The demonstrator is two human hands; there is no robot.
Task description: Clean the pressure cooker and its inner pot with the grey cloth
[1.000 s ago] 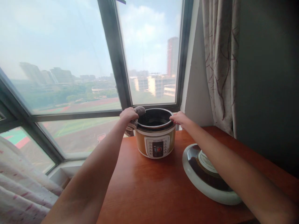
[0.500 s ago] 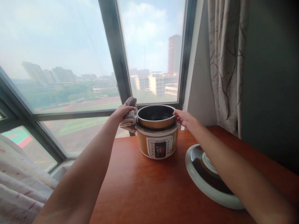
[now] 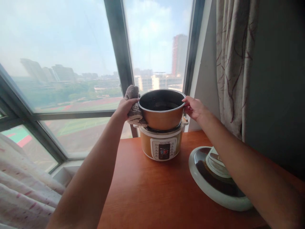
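A wide window looked over a hazy city, with a wooden tabletop [image 3: 152, 197] below it. The inner pot [image 3: 162, 109], seated deep in the cooker base [image 3: 162, 144] a second earlier, had risen almost clear of it. The left hand [image 3: 125, 107] gripped its rim through a grey cloth [image 3: 133, 105]; the right hand [image 3: 194, 107] clasped the opposite rim bare. The lid [image 3: 214, 175] lay beside the base.

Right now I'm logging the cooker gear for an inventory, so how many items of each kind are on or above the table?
Cooker base: 1
Inner pot, held at its rim by the left hand and right hand: 1
Cooker lid lying on the table: 1
Cloth in the left hand: 1
Total: 4
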